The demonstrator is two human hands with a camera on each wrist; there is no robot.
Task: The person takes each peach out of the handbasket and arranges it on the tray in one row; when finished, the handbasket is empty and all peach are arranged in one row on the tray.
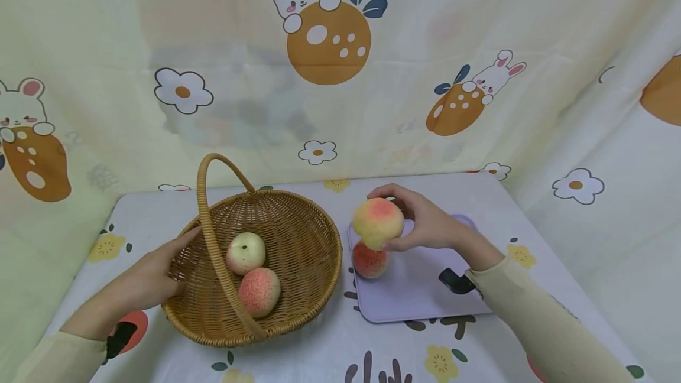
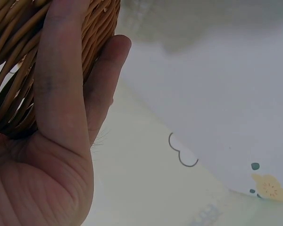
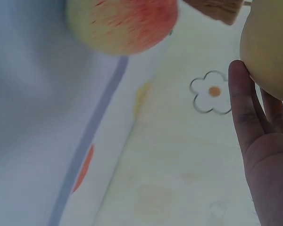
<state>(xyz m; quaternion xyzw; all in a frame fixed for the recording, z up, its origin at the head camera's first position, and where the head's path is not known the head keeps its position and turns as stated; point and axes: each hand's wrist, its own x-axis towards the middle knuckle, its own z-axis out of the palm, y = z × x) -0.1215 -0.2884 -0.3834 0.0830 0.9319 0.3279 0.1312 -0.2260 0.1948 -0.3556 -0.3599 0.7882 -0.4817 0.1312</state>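
Note:
My right hand (image 1: 420, 220) holds a yellow-and-pink peach (image 1: 379, 223) above the left side of the lavender tray (image 1: 415, 294). In the right wrist view the fingers (image 3: 243, 106) lie against the pale side of that peach. A redder peach (image 1: 370, 260) rests on the tray just below it. At the left, my left hand (image 1: 151, 273) grips the side of a round wicker basket (image 1: 305, 229) near its rim; the left wrist view has fingers (image 2: 61, 80) along the weave. Inside the basket lie a pale peach (image 1: 246, 253) and a pink peach (image 1: 259, 292), touching or nearly so.
The basket's tall arched handle (image 1: 204, 205) rises over its left half. Under everything is a white flowered tablecloth (image 1: 319, 353). A curtain printed with rabbits (image 1: 340, 117) hangs behind the table. Black straps (image 1: 456, 281) sit at both wrists.

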